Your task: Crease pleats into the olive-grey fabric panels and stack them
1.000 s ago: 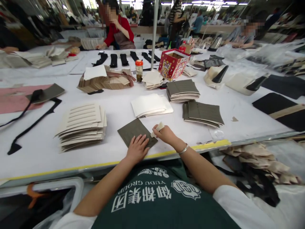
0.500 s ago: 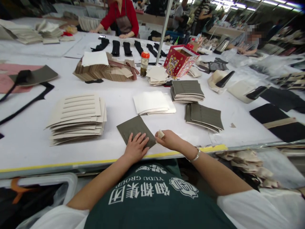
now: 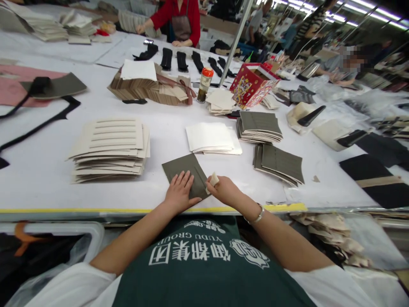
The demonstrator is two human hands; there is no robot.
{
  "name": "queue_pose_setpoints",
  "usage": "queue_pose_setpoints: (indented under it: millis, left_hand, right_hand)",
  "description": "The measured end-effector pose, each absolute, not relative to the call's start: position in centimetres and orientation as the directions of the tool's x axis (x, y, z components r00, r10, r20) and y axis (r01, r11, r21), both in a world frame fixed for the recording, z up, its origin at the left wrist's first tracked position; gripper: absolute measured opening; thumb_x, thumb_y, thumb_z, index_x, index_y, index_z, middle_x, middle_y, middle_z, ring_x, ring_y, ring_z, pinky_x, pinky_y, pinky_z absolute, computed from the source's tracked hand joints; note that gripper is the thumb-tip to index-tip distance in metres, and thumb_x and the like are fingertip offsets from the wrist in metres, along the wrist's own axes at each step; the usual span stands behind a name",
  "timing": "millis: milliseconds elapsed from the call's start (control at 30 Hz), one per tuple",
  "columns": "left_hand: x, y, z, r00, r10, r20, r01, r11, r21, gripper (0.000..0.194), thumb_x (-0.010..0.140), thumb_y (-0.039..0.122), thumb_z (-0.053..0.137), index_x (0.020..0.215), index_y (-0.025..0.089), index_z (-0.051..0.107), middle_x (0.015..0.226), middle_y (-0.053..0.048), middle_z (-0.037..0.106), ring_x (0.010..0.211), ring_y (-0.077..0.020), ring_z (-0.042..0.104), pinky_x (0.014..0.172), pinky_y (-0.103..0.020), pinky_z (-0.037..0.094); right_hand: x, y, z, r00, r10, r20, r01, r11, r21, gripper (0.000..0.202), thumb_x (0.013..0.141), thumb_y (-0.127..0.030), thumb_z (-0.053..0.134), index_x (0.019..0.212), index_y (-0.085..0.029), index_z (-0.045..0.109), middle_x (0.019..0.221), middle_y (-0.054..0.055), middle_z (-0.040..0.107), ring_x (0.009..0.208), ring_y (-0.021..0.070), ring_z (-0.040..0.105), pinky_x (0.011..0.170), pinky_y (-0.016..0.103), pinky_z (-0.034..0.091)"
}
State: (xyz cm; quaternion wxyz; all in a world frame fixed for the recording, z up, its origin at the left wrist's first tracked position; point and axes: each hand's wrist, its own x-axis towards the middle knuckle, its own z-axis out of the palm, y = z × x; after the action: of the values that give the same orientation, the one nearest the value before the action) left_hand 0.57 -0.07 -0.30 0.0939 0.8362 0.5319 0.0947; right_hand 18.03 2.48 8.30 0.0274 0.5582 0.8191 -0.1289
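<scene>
Olive-gray panel [image 3: 187, 163], one: being held flat near the front edge of the white tabletop [image 3: 166, 128], one corner being pointed toward that edge.

Left hand [image 3: 180, 192], bare: being laid palm down on the panel, fingers extended, nothing being grasped.

Right hand [image 3: 225, 190], bare, silver bracelet [image 3: 258, 214] being worn at the wrist: being kept closed at the panel's right edge, a small cream piece [image 3: 214, 179] being pinched between thumb and fingers.

White sheets [image 3: 209, 136], one stack: being placed just beyond the panel.

Cream panels [image 3: 111, 143], one tall, uneven stack: being set to the left, parallel lines being shown on the topmost.

Olive-topped panels, two stacks, the farther [image 3: 259, 123] and the nearer [image 3: 283, 162]: being kept to the right, pale edges being exposed.

Small cream pieces [image 3: 220, 100], one pile: being located behind the white sheets, between an orange-lidded jar [image 3: 203, 87] and a red patterned box [image 3: 249, 87].

Black strips [image 3: 182, 62], several: being spread in a row farther back, a red-sleeved person [image 3: 187, 21] being seen behind.
</scene>
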Motion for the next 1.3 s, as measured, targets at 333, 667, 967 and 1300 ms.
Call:
queue_pose_setpoints:
  millis: [333,667,967,1300]
  left_hand:
    - [0.6,-0.2,0.0,0.411,0.91,0.052,0.871,-0.409,0.273,0.087,0.071,0.069,0.045,0.135,0.011,0.033,0.144,-0.013,0.029,0.134,-0.0282,0.02,0.11,-0.044,0.012]
    - [0.4,-0.3,-0.1,0.415,0.909,0.046,0.859,-0.408,0.309,0.087,0.071,0.069,0.045,0.135,0.011,0.033,0.144,-0.014,0.028,0.134,-0.029,0.019,0.11,-0.044,0.011]
    - [0.3,-0.2,-0.3,0.358,0.933,0.038,0.862,-0.346,0.372,0.104,0.061,0.068,0.057,0.136,0.003,0.024,0.145,-0.02,0.023,0.135,-0.0315,0.014,0.11,-0.046,0.01]
    - [-2.6,-1.3,-0.1,0.284,0.959,-0.007,0.912,-0.267,0.313,0.107,0.059,0.072,0.055,0.135,0.002,0.026,0.145,-0.021,0.019,0.135,-0.0324,0.013,0.109,-0.044,0.014]
  right_hand:
    - [15.1,5.5,7.7,-0.426,0.903,-0.059,0.89,0.406,-0.205,0.026,0.089,-0.026,0.039,0.091,-0.014,0.061,0.084,0.008,0.067,0.079,0.0161,0.06,0.068,0.023,0.037]
    - [14.2,6.7,6.9,-0.4,0.913,0.075,0.875,0.405,-0.264,0.026,0.089,-0.026,0.039,0.094,-0.015,0.061,0.089,0.008,0.067,0.083,0.016,0.06,0.07,0.023,0.037]
    - [17.1,2.4,7.9,-0.467,0.876,-0.119,0.839,0.397,-0.373,0.024,0.088,-0.028,0.04,0.084,-0.018,0.061,0.07,0.001,0.065,0.065,0.012,0.059,0.061,0.021,0.037]
    - [14.2,2.6,7.9,-0.443,0.893,-0.078,0.877,0.414,-0.244,0.02,0.087,-0.025,0.042,0.085,-0.016,0.06,0.077,0.005,0.066,0.071,0.0146,0.059,0.063,0.023,0.037]
